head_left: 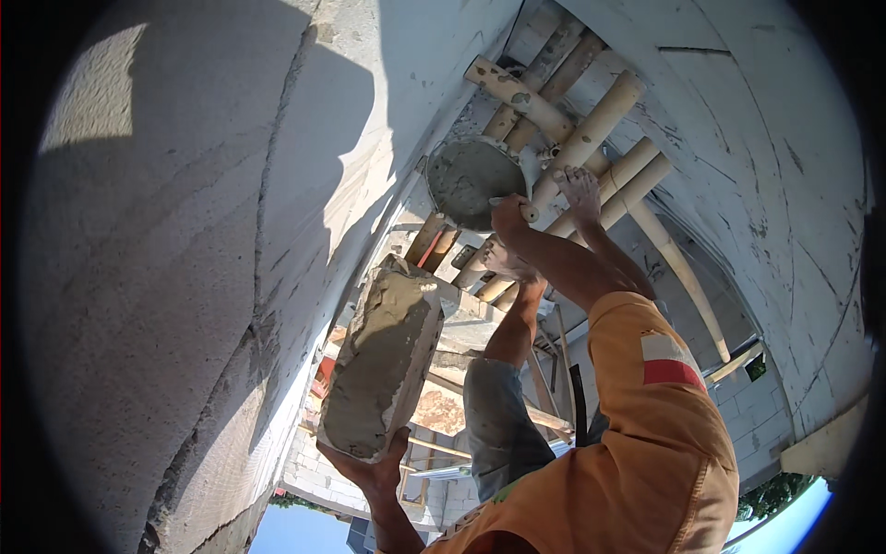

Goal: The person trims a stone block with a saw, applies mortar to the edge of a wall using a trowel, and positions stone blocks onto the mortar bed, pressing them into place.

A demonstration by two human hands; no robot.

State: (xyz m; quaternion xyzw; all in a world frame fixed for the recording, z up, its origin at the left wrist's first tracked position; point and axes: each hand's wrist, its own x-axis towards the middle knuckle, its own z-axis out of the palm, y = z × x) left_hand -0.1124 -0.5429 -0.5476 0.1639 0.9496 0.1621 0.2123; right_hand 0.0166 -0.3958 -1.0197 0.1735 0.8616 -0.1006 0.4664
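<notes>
My left hand point(378, 466) grips the lower end of a pale rectangular block point(377, 355), whose upturned face carries thick, uneven grey mortar. My right hand point(508, 214) is closed on a short tool handle point(528, 212) at the right rim of a round bucket point(471, 180) of wet grey mortar; the tool's working end is hard to make out. My bare feet point(581, 189) rest on light bamboo poles point(595, 129) beside and below the bucket.
A rough plastered wall point(185, 277) rises close on the left, and another grey wall point(784, 185) with scored lines on the right. Gaps between the bamboo poles show a drop to boards, reddish material and block walls point(766, 415) below.
</notes>
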